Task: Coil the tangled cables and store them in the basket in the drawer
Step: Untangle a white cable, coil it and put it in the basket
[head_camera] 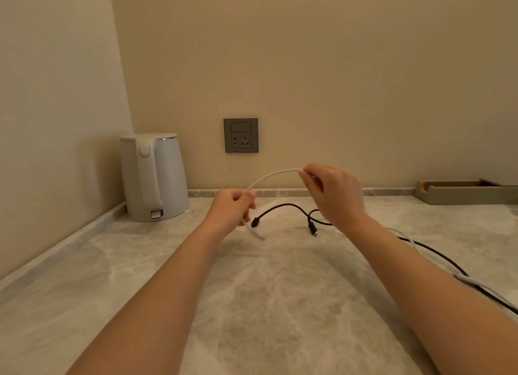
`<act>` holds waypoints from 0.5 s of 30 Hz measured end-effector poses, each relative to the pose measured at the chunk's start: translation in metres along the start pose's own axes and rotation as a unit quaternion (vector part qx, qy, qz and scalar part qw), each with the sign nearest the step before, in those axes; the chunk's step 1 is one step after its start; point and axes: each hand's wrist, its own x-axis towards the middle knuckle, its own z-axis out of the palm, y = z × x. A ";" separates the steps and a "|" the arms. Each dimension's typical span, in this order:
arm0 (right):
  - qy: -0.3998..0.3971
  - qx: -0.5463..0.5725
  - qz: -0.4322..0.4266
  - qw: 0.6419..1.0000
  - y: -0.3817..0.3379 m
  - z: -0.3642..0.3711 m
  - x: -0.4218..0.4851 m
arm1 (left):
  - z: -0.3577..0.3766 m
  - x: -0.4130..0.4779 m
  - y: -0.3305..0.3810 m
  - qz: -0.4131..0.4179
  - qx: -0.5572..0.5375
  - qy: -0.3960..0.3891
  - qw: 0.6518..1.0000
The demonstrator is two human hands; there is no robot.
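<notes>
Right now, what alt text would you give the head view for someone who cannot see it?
The left hand and right hand hold a white cable in an arc above a marble counter. A black cable lies loose on the counter beneath them. A white kettle stands at the left, with a wall socket behind.

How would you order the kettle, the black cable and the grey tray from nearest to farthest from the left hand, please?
1. Black cable, on the counter just right of the left hand, which grips the white cable.
2. Kettle, in the left corner.
3. Grey tray, far right against the wall.
</notes>
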 end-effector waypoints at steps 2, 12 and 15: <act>0.012 -0.015 0.024 1.000 -0.002 0.002 -0.001 | -0.001 -0.003 0.005 -0.093 -0.115 -0.041 0.988; -0.221 -0.096 0.086 0.967 -0.028 0.013 -0.012 | -0.004 -0.006 0.017 -0.112 -0.513 -0.086 0.847; -0.287 -0.112 0.062 0.949 -0.042 0.020 -0.015 | -0.007 -0.005 0.017 -0.110 -0.587 -0.060 0.800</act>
